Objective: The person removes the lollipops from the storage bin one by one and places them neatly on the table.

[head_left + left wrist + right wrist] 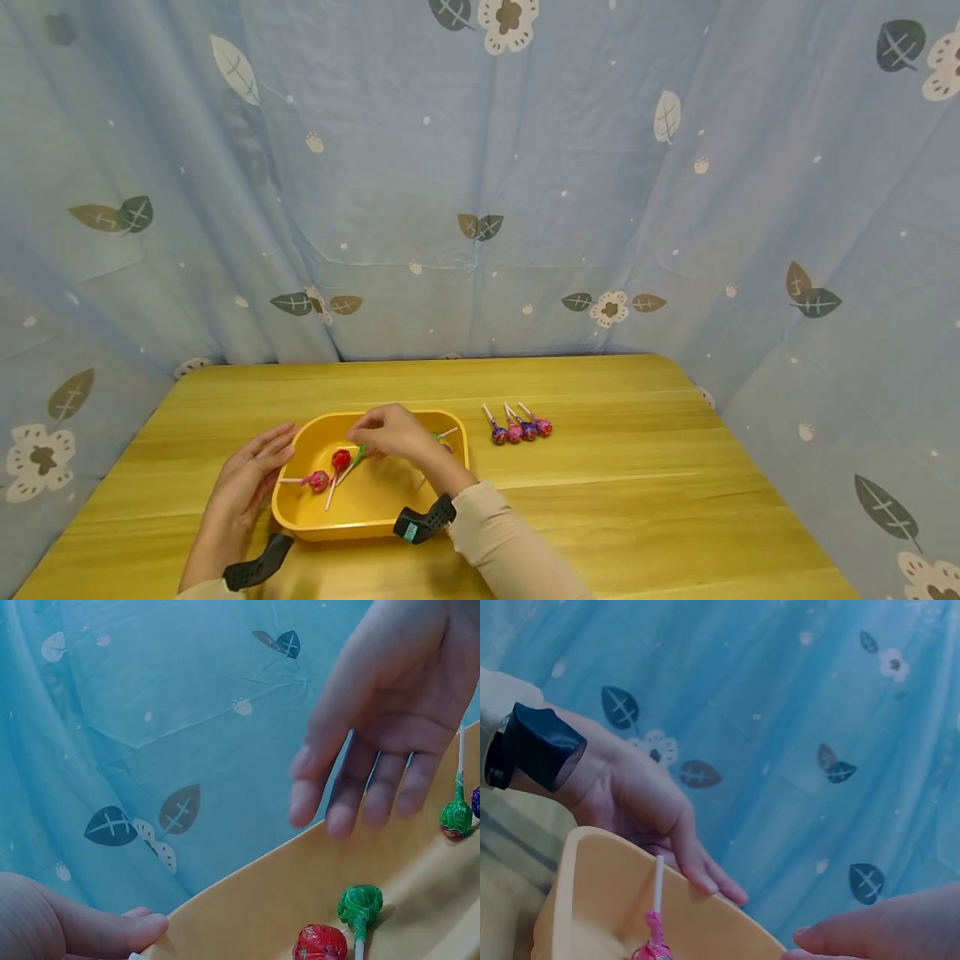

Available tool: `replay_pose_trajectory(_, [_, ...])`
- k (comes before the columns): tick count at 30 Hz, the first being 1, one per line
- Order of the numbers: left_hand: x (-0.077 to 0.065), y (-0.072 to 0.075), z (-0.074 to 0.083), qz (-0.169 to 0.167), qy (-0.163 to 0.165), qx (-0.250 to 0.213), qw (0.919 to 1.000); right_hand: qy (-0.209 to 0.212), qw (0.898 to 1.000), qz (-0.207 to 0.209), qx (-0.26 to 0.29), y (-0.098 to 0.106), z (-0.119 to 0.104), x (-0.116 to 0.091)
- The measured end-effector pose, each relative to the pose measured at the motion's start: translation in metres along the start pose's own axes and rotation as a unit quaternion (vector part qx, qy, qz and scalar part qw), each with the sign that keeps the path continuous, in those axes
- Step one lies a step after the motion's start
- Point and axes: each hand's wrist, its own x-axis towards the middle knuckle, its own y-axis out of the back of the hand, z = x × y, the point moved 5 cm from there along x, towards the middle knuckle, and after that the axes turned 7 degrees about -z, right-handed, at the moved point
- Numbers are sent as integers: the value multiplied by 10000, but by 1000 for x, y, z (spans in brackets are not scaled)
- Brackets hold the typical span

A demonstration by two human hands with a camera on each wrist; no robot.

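A yellow plastic bin [330, 532] stands on the table with several wrapped lollipops in it. My left hand [243, 479] rests against its left rim, fingers fairly straight. Above the bin's middle hovers my right hand [393, 432]; in the left wrist view its fingers hang loosely with nothing between them. Below and left of it lie a green lollipop [360, 906], a red lollipop [341, 459] and a pink lollipop [318, 481]. At the bin's right side, another green lollipop [456, 817] and a purple lollipop [476, 802] are partly hidden by my right arm in the head view.
Right of the bin, several lollipops lie side by side on the wooden table [637, 500], among them a purple lollipop [498, 435] and a pink lollipop [514, 433]. A blue patterned curtain [420, 167] hangs behind the table and along its sides.
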Motion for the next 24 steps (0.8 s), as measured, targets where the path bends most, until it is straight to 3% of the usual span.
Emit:
replay_pose_trajectory(5, [1, 0, 0, -41, -80, 38, 10000, -263, 9996, -80, -71, -16, -2, 10])
replay_pose_trajectory(15, [2, 1, 0, -97, -122, -9, 9999, -460, 9954, -32, -839, -41, -13, 16])
replay_pose_trajectory(24, [0, 0, 1, -201, -218, -71, 9995, -384, 9738, 51, -2240, -54, -10, 25])
